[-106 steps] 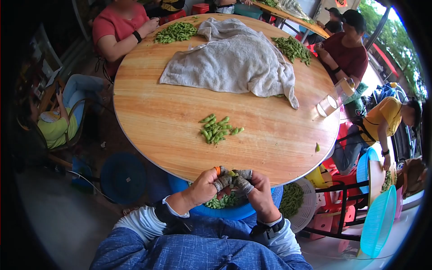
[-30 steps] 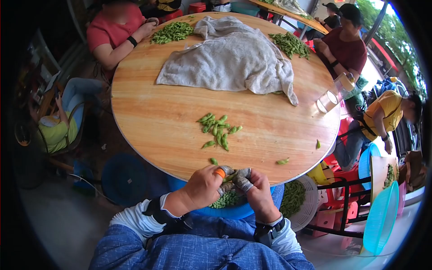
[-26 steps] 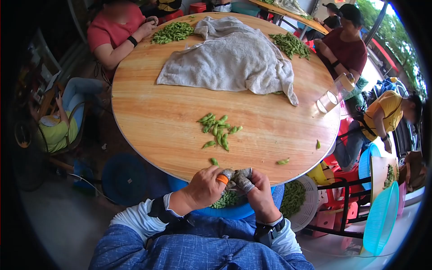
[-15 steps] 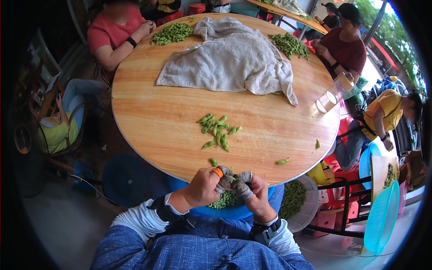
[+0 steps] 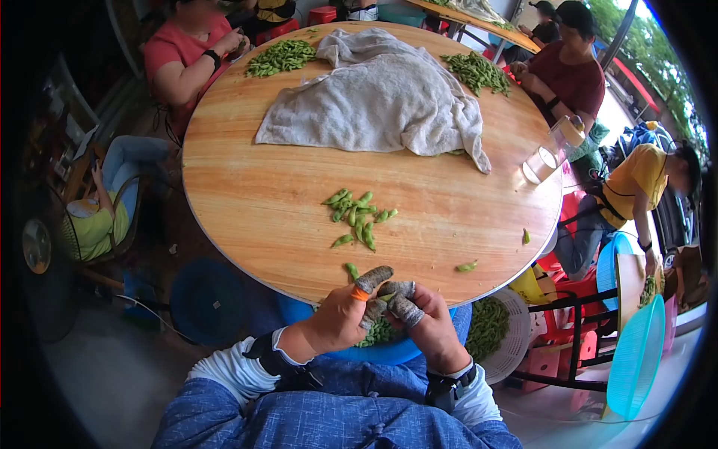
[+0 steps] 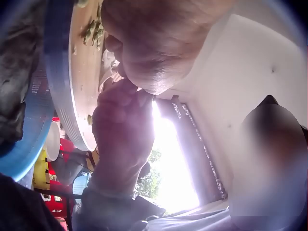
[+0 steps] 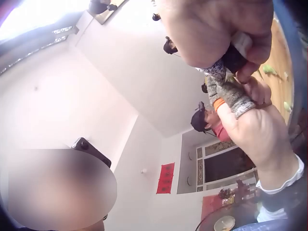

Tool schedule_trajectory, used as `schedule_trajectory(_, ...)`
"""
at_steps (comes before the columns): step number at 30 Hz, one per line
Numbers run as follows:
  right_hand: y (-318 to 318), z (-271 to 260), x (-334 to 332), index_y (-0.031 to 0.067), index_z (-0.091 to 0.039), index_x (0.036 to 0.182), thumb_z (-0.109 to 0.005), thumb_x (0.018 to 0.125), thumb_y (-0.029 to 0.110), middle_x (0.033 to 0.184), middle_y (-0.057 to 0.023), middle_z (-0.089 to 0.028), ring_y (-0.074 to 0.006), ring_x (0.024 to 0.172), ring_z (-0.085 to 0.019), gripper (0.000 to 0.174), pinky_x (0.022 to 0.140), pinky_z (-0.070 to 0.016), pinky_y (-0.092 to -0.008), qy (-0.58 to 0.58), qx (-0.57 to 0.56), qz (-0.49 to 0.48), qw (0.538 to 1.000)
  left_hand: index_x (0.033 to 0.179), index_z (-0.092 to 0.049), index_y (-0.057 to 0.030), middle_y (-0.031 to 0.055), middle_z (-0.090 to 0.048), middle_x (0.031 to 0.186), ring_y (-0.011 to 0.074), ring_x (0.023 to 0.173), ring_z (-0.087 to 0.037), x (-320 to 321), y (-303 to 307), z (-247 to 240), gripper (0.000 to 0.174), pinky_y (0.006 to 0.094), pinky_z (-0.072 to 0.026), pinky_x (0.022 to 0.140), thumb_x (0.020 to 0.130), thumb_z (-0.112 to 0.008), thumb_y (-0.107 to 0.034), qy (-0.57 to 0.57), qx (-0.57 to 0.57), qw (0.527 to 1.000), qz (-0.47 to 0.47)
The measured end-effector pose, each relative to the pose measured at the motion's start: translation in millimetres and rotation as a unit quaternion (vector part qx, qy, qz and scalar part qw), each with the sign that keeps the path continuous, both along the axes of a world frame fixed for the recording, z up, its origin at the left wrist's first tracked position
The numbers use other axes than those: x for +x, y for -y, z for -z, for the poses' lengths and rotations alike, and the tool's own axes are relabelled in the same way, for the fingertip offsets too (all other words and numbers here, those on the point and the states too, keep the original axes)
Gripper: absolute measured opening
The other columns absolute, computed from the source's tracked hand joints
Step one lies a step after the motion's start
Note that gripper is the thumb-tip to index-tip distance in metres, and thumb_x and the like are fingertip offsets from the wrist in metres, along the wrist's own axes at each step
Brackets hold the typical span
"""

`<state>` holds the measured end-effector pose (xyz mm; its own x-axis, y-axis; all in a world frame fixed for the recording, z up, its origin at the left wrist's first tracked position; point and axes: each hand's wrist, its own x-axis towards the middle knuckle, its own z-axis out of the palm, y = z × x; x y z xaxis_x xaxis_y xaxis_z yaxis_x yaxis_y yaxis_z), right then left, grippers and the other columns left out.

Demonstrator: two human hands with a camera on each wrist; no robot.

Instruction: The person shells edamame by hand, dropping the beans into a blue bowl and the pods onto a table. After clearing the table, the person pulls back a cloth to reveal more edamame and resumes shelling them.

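In the head view both hands meet above a blue basin (image 5: 400,352) of green beans, close to the round table's near edge. My left hand (image 5: 329,322) has its grey-wrapped thumb raised, an orange band at its base, while its fingers curl beside a small green pod (image 5: 387,297). Thumb and finger of my right hand (image 5: 436,325), both wrapped in grey, pinch at the same pod, which they mostly cover. Beyond them a small pile of pods (image 5: 361,217) lies on the table (image 5: 262,202). The wrist views show the hands touching, the pod hidden.
A grey cloth (image 5: 374,105) covers the table's far middle, with pod heaps on either side. A clear jar (image 5: 540,163) stands at the right. Loose pods lie near the front edge. Right of my legs is a white basket (image 5: 516,329) of pods; people sit around.
Two loose pods have appeared near the table's front edge since the oldest frame, and the pile's shape has changed. Over the last half second my left thumb has lifted away from the right hand's fingers.
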<state>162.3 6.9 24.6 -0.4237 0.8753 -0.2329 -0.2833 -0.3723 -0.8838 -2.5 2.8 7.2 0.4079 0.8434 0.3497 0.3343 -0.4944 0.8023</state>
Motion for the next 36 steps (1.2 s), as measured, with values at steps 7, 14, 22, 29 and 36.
schedule_trajectory(7, 1, 3, 3, 0.0007, -0.056, 0.094, -0.057, 0.079, 0.019, 0.080, -0.0011, -0.058, -0.0054, 0.068, -0.050, 0.024, 0.060, -0.0396, -0.0177, 0.003, -0.007, 0.037, 0.999, 0.110, -0.042, 0.0003, 0.0200, -0.054, 0.089, 0.0333, 0.082, -0.055, -7, -1, 1, 0.045, 0.0350, -0.0438, 0.068, 0.066, -0.054, 0.002, -0.044, -0.030, 0.998, 0.016)
schedule_trajectory(14, 1, 1, 9, 0.0013, -0.055, 0.096, -0.054, 0.082, 0.017, 0.083, 0.0009, -0.057, -0.0056, 0.074, -0.050, 0.022, 0.064, -0.0383, -0.0175, -0.025, 0.007, -0.001, 1.000, 0.089, -0.056, 0.0021, 0.0138, -0.059, 0.076, 0.0231, 0.070, -0.059, -9, -4, -9, 0.017, 0.0275, -0.0452, 0.063, 0.074, -0.057, -0.006, -0.031, -0.099, 0.995, -0.007)
schedule_trajectory(22, 0, 5, 9, 0.0014, -0.053, 0.099, -0.055, 0.081, 0.013, 0.087, 0.0014, -0.056, -0.0049, 0.075, -0.049, 0.022, 0.064, -0.0375, -0.0174, -0.011, 0.012, -0.012, 1.000, 0.088, -0.057, 0.0015, 0.0138, -0.059, 0.075, 0.0227, 0.069, -0.059, -8, -6, -8, 0.016, 0.0276, -0.0449, 0.061, 0.075, -0.058, -0.008, -0.045, -0.087, 0.995, 0.009)
schedule_trajectory(29, 0, 0, 3, 0.0009, -0.054, 0.095, -0.059, 0.077, 0.017, 0.082, 0.0007, -0.056, -0.0052, 0.071, -0.048, 0.024, 0.061, -0.0367, -0.0176, -0.016, 0.005, 0.001, 1.000, 0.088, -0.057, 0.0017, 0.0136, -0.059, 0.074, 0.0226, 0.068, -0.058, -9, -5, -4, 0.017, 0.0276, -0.0444, 0.060, 0.075, -0.059, -0.009, -0.037, -0.083, 0.996, 0.021)
schedule_trajectory(36, -2, 7, 9, -0.0010, -0.052, 0.096, -0.054, 0.081, 0.010, 0.087, -0.0014, -0.057, -0.0080, 0.079, -0.052, 0.019, 0.071, -0.0411, -0.0213, -0.024, 0.006, -0.050, 0.998, 0.086, -0.056, 0.0018, 0.0068, -0.057, 0.070, 0.0164, 0.061, -0.054, -6, -1, 1, 0.016, 0.0265, -0.0423, 0.057, 0.078, -0.057, -0.012, 0.046, -0.147, 0.988, 0.029)
